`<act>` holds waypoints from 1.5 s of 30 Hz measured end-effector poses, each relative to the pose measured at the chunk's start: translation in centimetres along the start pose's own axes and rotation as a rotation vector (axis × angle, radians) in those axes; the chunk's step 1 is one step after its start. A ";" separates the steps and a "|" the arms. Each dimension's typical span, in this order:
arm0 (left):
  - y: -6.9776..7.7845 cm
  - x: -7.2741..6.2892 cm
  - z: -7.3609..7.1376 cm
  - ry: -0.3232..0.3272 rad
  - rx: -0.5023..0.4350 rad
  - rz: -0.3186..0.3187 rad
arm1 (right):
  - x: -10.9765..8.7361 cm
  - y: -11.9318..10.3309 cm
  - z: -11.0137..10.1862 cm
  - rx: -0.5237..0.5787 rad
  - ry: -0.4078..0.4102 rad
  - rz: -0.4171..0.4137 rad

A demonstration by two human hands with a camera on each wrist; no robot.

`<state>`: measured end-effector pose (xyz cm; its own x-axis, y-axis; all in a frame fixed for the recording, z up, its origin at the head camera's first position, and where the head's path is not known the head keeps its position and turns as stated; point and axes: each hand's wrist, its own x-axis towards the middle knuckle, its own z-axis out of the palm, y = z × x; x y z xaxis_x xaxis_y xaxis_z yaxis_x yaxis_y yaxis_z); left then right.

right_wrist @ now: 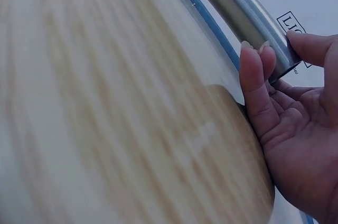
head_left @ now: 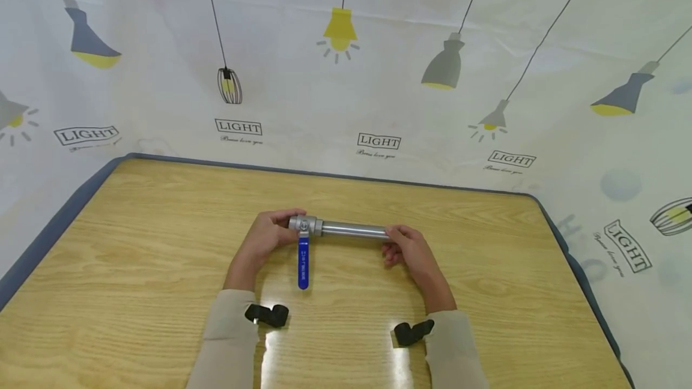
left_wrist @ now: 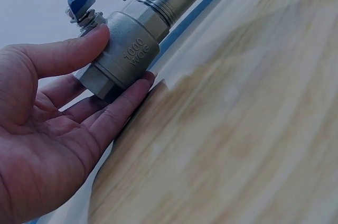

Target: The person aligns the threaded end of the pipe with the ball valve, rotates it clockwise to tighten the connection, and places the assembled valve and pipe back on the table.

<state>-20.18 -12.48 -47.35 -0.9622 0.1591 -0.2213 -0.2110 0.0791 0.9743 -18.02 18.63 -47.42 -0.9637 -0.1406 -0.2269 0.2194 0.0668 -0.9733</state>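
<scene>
Both hands hold a metal ball valve point(head_left: 306, 223) joined to a straight steel pipe point(head_left: 354, 230). My left hand point(head_left: 266, 234) grips the valve body at the left end. In the left wrist view its thumb lies on the valve body point(left_wrist: 127, 49), marked "1000 WOG", with fingers beneath. A blue lever handle point(head_left: 304, 263) points toward me, across the line of the pipe. My right hand point(head_left: 412, 251) pinches the pipe's plain right end between thumb and fingers. Threads point(left_wrist: 158, 8) show where the pipe enters the valve.
The wood-grain table point(head_left: 162, 245) has a blue-grey edge point(head_left: 324, 174). Behind and beside it hangs a pale sheet point(head_left: 292, 47) printed with lamps and the word LIGHT. Black wrist-camera mounts point(head_left: 267, 315) sit on both forearms.
</scene>
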 end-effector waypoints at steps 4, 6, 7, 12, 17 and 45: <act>0.2 0.0 0.0 -0.008 0.002 0.011 | 0.0 0.0 -0.1 0.027 -0.019 -0.028; 0.2 0.0 -0.1 -0.008 0.000 0.011 | 0.1 0.0 -0.1 0.045 -0.037 -0.037; 0.2 0.0 -0.1 -0.007 -0.003 0.009 | 0.1 0.0 -0.1 0.050 -0.045 -0.040; 0.2 0.0 -0.3 -0.011 -0.018 0.000 | 0.3 0.0 -0.2 0.045 -0.056 -0.037; 0.2 0.1 -0.2 -0.016 -0.019 0.007 | 0.4 -0.1 -0.1 0.040 -0.049 -0.032; 0.1 -0.2 0.0 -0.022 -0.028 -0.003 | 0.0 -0.1 0.0 0.031 -0.032 0.001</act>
<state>-20.07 -12.53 -47.21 -0.9576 0.1807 -0.2244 -0.2186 0.0517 0.9744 -18.05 18.60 -47.36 -0.9583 -0.1720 -0.2282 0.2253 0.0365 -0.9736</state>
